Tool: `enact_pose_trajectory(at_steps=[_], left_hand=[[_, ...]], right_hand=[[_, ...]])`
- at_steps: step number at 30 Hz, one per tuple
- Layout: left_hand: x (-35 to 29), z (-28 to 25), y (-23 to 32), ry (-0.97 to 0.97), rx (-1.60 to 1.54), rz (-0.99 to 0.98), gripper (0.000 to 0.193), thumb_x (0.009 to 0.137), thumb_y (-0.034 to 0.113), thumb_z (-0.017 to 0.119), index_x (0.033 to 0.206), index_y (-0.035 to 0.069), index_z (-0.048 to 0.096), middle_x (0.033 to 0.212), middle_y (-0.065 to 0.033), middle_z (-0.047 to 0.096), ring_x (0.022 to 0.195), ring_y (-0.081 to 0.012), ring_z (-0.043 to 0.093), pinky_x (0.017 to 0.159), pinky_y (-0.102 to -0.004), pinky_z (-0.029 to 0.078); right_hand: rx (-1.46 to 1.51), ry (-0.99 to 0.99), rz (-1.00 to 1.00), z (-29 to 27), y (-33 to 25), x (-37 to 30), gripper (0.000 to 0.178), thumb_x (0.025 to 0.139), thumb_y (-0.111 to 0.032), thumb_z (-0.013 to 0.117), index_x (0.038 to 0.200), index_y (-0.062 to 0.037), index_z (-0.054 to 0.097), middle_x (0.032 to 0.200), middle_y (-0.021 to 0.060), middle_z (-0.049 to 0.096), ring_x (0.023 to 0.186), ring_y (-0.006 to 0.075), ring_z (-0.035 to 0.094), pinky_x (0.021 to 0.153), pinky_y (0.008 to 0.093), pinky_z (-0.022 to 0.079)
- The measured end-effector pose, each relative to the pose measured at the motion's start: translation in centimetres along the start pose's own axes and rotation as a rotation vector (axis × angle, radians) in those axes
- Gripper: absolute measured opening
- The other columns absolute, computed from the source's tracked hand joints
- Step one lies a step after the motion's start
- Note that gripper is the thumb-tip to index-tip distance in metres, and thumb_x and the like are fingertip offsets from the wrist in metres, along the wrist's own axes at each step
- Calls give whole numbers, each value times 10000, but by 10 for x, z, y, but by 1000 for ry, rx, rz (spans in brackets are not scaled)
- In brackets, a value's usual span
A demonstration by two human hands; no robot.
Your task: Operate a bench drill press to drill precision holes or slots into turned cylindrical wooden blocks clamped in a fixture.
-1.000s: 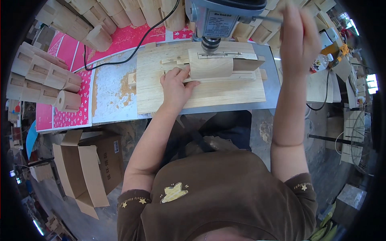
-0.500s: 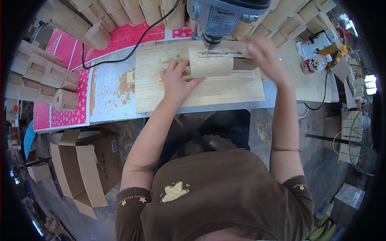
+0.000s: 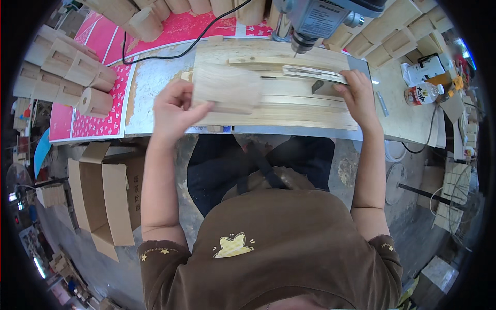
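Note:
My left hand (image 3: 178,108) grips the left end of a pale wooden block (image 3: 227,85) with a rounded top, smeared by motion. Its fingers curl behind the end and the thumb lies along the near side. The block is over the left part of a wooden jig board (image 3: 305,120) fitted with long rails. My right hand (image 3: 360,95) pinches the right end of a narrow slotted strip (image 3: 310,73), which has a dark flat piece below it. That strip is over the rails, apart from the block. Above and behind it hangs the bench drill's chuck and bit (image 3: 299,44).
Hollowed wooden blocks (image 3: 70,64) are stacked at the left, with more along the back and right. A black cable (image 3: 175,56) crosses the table. A marker-like stick (image 3: 382,103) and a bottle (image 3: 421,94) lie at the right. An open cardboard box (image 3: 106,199) stands on the floor.
The block has moved left with my left hand, out from under the drill. The slotted strip, which lay on the block, is now apart from it in my right hand.

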State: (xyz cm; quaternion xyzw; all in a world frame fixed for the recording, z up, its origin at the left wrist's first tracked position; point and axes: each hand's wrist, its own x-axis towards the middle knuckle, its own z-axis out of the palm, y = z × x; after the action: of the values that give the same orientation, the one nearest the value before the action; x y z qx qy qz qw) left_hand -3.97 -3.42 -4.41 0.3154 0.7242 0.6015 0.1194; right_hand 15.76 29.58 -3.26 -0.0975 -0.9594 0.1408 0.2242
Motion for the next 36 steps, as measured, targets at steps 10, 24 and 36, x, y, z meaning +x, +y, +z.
enact_pose_trajectory(at_steps=[10, 24, 36], left_hand=[[-5, 23, 21, 181, -289, -580, 338, 733, 317, 757, 667, 20, 611, 552, -2, 525, 425, -38, 405, 383, -192, 266], [11, 87, 13, -22, -341, -579, 367, 721, 322, 789, 774, -4, 630, 665, -21, 568, 537, -57, 478, 475, -192, 376], [18, 118, -25, 107, 559, 289, 638, 559, 265, 818, 1132, 67, 617, 958, -82, 582, 984, -255, 499, 907, -410, 306]], right_hand=[[58, -20, -42, 5, -26, -3, 285, 738, -176, 688, 970, -44, 590, 868, 90, 573, 842, 288, 531, 703, 378, 432], [38, 29, -58, 11, -35, -5, 321, 698, -126, 704, 986, -48, 583, 883, 95, 573, 850, 301, 513, 738, 381, 428], [-62, 81, 38, 24, -6, 20, 386, 671, -125, 733, 1029, -71, 599, 892, 97, 592, 870, 311, 530, 783, 403, 429]])
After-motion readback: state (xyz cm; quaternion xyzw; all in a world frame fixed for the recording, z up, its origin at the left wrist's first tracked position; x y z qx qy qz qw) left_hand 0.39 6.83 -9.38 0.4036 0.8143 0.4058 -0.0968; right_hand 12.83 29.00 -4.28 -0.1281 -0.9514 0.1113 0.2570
